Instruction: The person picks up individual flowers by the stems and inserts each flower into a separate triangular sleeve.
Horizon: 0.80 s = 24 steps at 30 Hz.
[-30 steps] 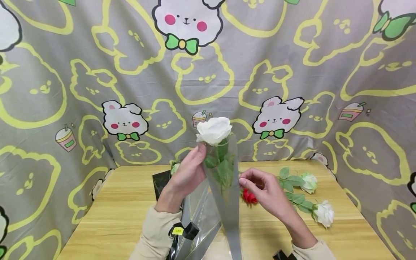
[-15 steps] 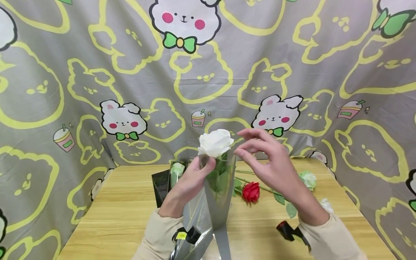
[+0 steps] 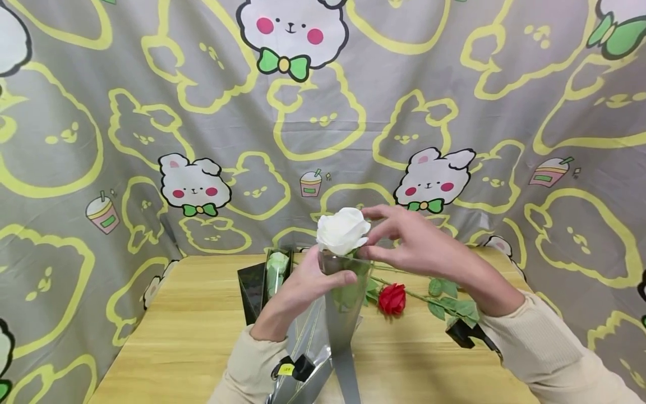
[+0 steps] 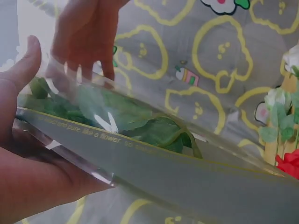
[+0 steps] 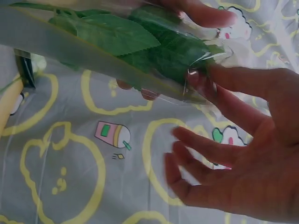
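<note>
A white rose stands upright in a tapering flower sleeve, part clear and part grey, its bloom above the rim. My left hand holds the sleeve near its top, thumb across the front and fingers behind. At the right of the rim, thumb and index finger of my right hand pinch the clear edge close under the bloom; its other fingers are spread beside the petals. Green leaves press against the plastic inside, seen in the right wrist view. Small print runs along the sleeve's yellow line in the left wrist view.
On the wooden table, a red rose and leafy stems lie to the right. A pale green rose in a dark-edged wrap lies behind my left hand, beside grey sleeves. A patterned curtain surrounds the table.
My right hand has risen from low beside the sleeve, near the red rose, to the rim by the bloom. The rose and sleeve have come down slightly, with the left hand still holding them.
</note>
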Available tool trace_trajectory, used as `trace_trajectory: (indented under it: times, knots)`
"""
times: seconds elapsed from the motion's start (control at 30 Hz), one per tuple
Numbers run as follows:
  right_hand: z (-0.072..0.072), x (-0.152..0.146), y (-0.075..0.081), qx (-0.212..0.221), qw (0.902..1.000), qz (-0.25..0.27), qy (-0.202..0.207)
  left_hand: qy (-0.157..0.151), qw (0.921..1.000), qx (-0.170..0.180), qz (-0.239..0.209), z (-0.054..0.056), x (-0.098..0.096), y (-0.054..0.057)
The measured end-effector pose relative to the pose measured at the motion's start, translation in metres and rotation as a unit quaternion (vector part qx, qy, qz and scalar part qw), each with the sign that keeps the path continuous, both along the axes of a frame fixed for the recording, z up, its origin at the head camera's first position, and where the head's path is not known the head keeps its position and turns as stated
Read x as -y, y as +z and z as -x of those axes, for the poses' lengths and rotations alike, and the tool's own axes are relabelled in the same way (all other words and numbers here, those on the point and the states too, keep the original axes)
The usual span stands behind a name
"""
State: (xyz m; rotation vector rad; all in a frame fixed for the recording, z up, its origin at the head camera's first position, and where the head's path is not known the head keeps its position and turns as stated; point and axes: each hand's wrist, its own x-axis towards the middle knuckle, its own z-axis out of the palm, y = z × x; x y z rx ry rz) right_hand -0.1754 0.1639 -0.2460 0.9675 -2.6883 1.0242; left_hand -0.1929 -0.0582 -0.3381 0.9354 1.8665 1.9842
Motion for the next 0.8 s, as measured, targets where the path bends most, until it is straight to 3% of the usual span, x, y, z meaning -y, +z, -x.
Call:
trace_trajectory:
  times: [0.1, 0.27, 0.53, 0.8]
  knots:
    - [0.006, 0.002, 0.005, 0.036, 0.9988, -0.025, 0.02, -0.002, 0.9999, 0.0, 0.013, -0.002, -0.004, 0.003]
    - [0.01, 0.007, 0.009, 0.034, 0.998, -0.053, -0.011, -0.003, 0.9998, 0.005, 0.02, -0.005, -0.006, 0.004]
    - [0.014, 0.013, -0.005, 0.068, 0.9971, -0.031, -0.011, 0.004, 0.9994, 0.004, 0.035, -0.004, -0.011, 0.002]
    - [0.012, 0.026, -0.019, 0.027, 0.9984, 0.01, -0.049, 0.008, 0.9996, 0.003, 0.028, -0.005, -0.01, 0.0]
